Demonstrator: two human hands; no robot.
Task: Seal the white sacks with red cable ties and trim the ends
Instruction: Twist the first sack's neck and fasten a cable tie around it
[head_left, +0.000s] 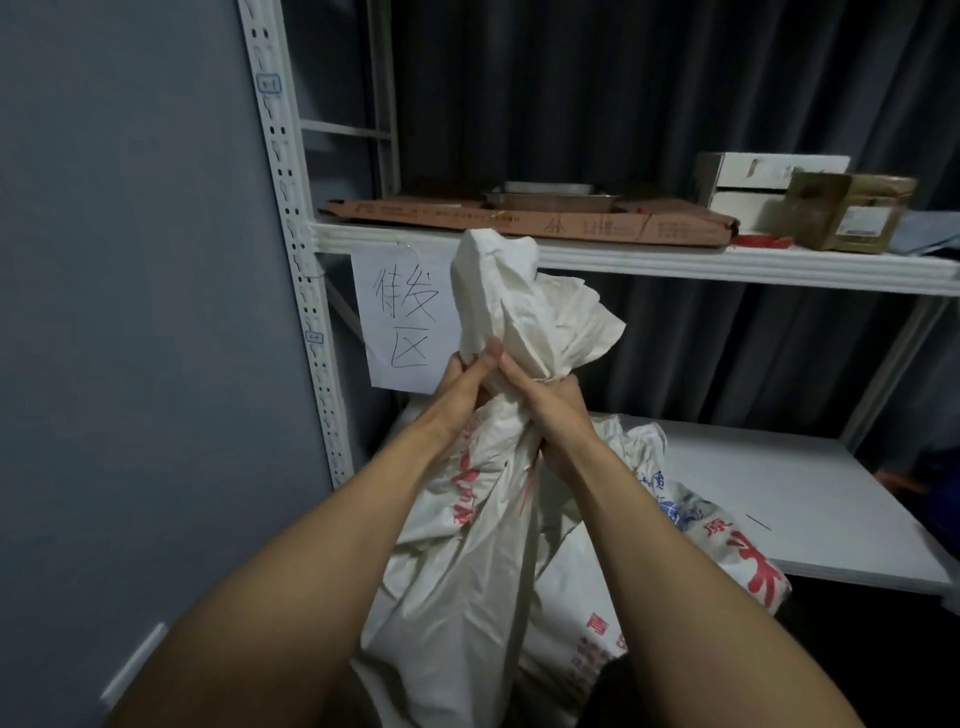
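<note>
A white woven sack (467, 561) with red print stands in front of me, its mouth gathered into a twisted neck with the loose top fanning up (514, 306). My left hand (462, 384) grips the neck from the left, thumb up against the cloth. On the right side of the same neck my right hand (550, 410) holds it, fingers curled round. A second white sack (717, 540) with red and blue print lies behind on the lower shelf. Red cable ties (763, 241) lie on the upper shelf at the right.
White metal shelving (675, 262) stands ahead; its upper shelf holds flattened cardboard (519, 221), a metal tray (545, 197) and boxes (852, 210). A handwritten paper sign (400, 317) hangs from the shelf edge. A grey wall is at left, dark curtains behind.
</note>
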